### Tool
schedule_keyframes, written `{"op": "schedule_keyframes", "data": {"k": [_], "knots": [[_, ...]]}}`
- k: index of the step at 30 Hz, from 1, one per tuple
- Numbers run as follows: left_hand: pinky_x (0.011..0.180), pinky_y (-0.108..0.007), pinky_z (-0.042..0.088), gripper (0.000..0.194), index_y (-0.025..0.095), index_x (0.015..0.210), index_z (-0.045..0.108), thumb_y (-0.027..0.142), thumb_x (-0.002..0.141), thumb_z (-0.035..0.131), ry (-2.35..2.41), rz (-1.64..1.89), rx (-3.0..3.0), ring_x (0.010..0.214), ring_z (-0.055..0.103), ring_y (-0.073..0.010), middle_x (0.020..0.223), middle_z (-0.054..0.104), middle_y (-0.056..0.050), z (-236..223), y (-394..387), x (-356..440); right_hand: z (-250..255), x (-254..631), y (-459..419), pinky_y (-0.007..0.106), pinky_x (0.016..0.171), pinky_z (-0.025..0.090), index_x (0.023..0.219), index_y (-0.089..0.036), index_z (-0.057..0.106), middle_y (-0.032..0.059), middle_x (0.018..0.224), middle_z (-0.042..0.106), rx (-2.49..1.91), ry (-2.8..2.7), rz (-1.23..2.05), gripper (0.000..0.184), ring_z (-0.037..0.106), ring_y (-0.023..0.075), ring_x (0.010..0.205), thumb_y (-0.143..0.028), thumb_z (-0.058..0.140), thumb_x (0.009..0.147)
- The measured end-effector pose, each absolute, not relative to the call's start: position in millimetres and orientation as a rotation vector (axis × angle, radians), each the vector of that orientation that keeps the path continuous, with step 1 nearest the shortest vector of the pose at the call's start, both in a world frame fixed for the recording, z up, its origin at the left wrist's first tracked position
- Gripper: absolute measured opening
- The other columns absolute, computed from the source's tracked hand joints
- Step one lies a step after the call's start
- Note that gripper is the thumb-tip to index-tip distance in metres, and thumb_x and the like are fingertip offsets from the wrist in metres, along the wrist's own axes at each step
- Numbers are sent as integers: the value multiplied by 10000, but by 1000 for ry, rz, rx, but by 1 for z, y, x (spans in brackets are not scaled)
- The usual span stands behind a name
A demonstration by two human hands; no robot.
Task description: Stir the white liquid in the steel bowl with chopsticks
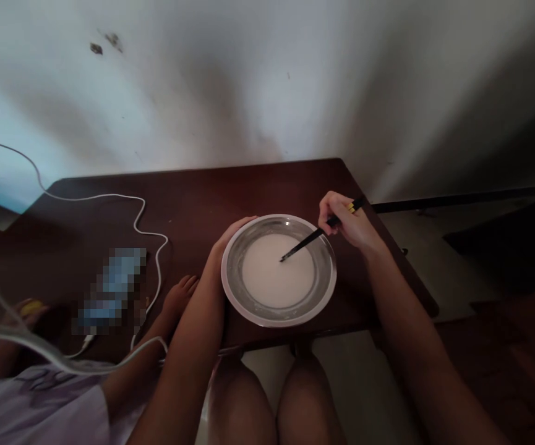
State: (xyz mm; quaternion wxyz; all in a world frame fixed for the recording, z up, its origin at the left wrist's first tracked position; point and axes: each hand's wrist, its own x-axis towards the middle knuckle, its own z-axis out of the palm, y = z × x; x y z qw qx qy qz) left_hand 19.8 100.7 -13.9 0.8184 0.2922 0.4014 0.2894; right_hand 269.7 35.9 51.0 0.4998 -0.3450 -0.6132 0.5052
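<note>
In the head view, the metal-looking bowl (234,272) sits on the desk (258,191), between the fingers of both hands. The right hand (349,225) has its fingers (325,213) closed round dark chopsticks (311,237), whose tips slant down and leftward from them into white liquid (267,278); whether it is one stick or a pair I cannot tell. The left hand (230,235) curves along the bowl's left outer side, its fingers touching below the rim; how firmly they grip is hidden. Well left of the left fingers lie a pixelated device (114,290) and, nearer, a co-worker's hand (184,290).

The bowl should be stiff, weighted by its liquid and prone to slosh, slippery if wet; best held level at opposite rim sides. Yellow bands mark the chopsticks beside the right fingers; no brand or writing is readable.
</note>
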Motion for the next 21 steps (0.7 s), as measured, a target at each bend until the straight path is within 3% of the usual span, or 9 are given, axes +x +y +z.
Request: {"op": "schedule_keyframes", "data": {"k": [3, 8, 12, 15, 21], "knots": [[728, -301, 433, 147, 183, 727, 678, 281, 764, 575, 908, 648, 668, 701, 558, -209, 677, 671, -52, -11, 99, 21, 37, 272, 38, 185, 354, 200, 753, -222, 401, -83, 421, 480, -738, -1368, 1296, 329, 318, 56, 348, -536, 479, 812], [697, -281, 437, 129, 199, 667, 652, 266, 754, 585, 982, 684, 703, 686, 546, -203, 633, 653, -36, -8, 99, 24, 22, 269, 43, 157, 348, 217, 838, -262, 336, -114, 483, 541, -843, -1230, 1171, 445, 400, 61, 375, -331, 731, 646], [682, -273, 436, 143, 199, 648, 643, 268, 757, 582, 996, 675, 692, 669, 545, -195, 609, 648, -39, -7, 98, 24, 22, 273, 43, 171, 316, 190, 791, -239, 384, -91, 427, 515, -901, -1154, 944, 273, 372, 59, 320, -458, 547, 798], [665, -279, 439, 130, 209, 688, 657, 285, 756, 576, 979, 660, 691, 652, 549, -195, 612, 654, -37, -7, 98, 24, 20, 271, 39, 188, 298, 189, 747, -217, 444, -56, 428, 525, -862, -1222, 1011, 363, 353, 60, 292, -562, 390, 845], [616, -295, 450, 181, 173, 670, 659, 305, 747, 562, 963, 625, 693, 564, 548, -178, 590, 647, -39, -3, 96, 27, 19, 273, 39, 196, 378, 307, 635, -184, 510, -20, 481, 558, -836, -1295, 993, 357, 454, 75, 399, -488, 506, 823]]}}
